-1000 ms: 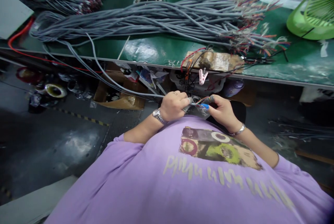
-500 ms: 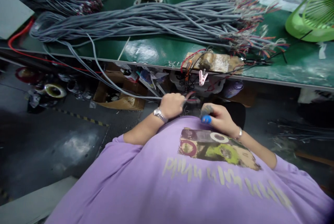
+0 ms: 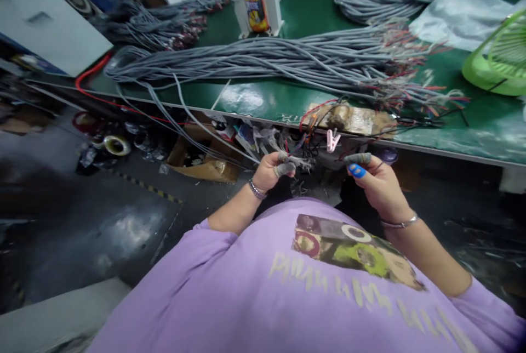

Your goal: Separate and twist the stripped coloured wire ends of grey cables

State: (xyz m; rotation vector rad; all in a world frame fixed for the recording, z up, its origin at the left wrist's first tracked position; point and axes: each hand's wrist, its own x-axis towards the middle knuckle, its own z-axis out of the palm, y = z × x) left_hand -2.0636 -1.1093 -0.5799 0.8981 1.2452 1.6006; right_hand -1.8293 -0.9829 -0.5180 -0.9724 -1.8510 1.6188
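Observation:
My left hand (image 3: 268, 173) pinches a grey cable (image 3: 246, 153) close to its end, in front of the bench edge. Loose wires and pale frayed strands (image 3: 302, 163) fan out from that end, past my fingertips. Grey wrapping covers my left thumb. My right hand (image 3: 380, 184) is held apart to the right, with the wrapped index finger and blue-covered thumb pressed together. Whatever may be between those fingertips is too small to make out. The cable runs back up to a long bundle of grey cables (image 3: 246, 62) on the bench.
On the green bench (image 3: 435, 142), a taped block (image 3: 361, 119) sits at the edge, with a pink clip (image 3: 332, 140) hanging before it. A green fan (image 3: 489, 68) stands right. Below left are a cardboard box (image 3: 217, 169) and tape rolls (image 3: 117, 144). A white box (image 3: 53, 27) stands left.
My hands have moved apart, the right one swinging right with its fingers turned forward. The frayed strands at the cable end now show spread out. The view has shifted, showing more of the bench's back.

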